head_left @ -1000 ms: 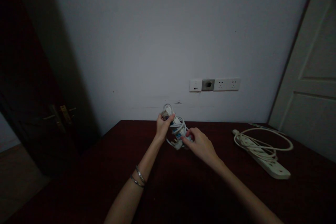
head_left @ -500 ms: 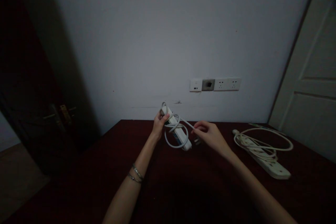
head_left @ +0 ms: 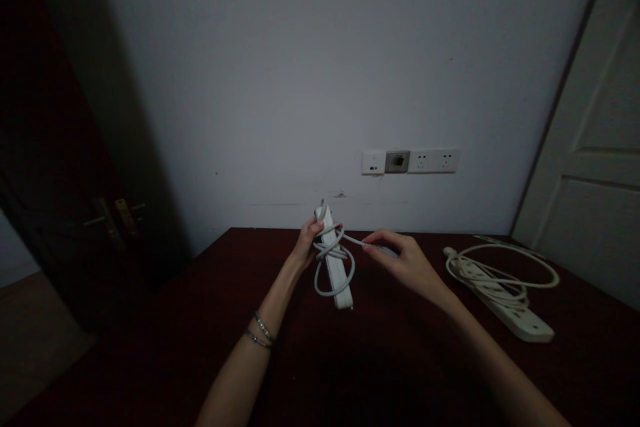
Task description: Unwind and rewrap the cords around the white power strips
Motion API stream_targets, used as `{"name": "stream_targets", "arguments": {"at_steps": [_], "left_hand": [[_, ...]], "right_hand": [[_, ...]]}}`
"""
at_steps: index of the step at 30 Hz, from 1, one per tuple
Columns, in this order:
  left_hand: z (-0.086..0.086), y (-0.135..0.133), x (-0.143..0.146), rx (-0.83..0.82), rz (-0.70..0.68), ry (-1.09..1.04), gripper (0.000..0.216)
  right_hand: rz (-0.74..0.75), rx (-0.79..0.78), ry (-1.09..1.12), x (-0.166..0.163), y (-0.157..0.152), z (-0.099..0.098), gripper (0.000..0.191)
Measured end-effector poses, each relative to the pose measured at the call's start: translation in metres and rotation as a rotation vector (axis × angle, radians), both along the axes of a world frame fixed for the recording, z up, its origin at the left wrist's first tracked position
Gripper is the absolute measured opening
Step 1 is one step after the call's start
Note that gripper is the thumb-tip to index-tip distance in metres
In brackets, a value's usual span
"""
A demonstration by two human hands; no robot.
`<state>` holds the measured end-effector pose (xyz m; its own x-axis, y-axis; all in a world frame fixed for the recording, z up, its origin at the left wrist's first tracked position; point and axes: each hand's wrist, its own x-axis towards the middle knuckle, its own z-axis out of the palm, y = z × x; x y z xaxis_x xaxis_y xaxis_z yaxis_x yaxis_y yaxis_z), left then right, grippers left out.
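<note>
Left arm: reaches up from the bottom edge, left of the middle, slanting toward the centre of the frame, with silvery bracelets [head_left: 261, 328] on the forearm.
Left hand: the left hand [head_left: 305, 241] grips the upper end of a white power strip, thumb across its near side.
Right arm: stretches in from the lower right corner toward the centre, the wrist nearly straight.
Right hand: the right hand [head_left: 404, 259] pinches the strip's cord between thumb and fingertips, just right of centre; something pale shows between its fingers, too dim to identify.
Held strip: the white power strip [head_left: 341, 280] is tilted at mid-frame, its lower end toward the viewer; whether that end touches the table cannot be told.
Held cord: the grey-white cord [head_left: 333, 251] winds loosely around the strip, one loop hanging at its lower half, one stretch running to the right hand.
Table: the dark red table [head_left: 310, 373] fills the lower frame and bears, at right, a second power strip [head_left: 531, 328] with a cream cord [head_left: 530, 285] coiled over it.
Wall: socket plates [head_left: 433, 161] sit right of centre, beside a grey plate [head_left: 397, 161].
</note>
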<state>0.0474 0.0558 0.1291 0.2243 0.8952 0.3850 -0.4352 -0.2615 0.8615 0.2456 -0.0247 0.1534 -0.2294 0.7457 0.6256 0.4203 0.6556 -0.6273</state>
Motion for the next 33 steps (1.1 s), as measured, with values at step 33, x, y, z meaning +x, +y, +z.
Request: {"name": "stream_targets", "arguments": {"at_steps": [33], "left_hand": [[0.005,0.002,0.004,-0.006,0.041,0.143,0.051]], "right_hand": [[-0.065,-0.038,0.162,-0.005,0.027,-0.028,0.027]]}}
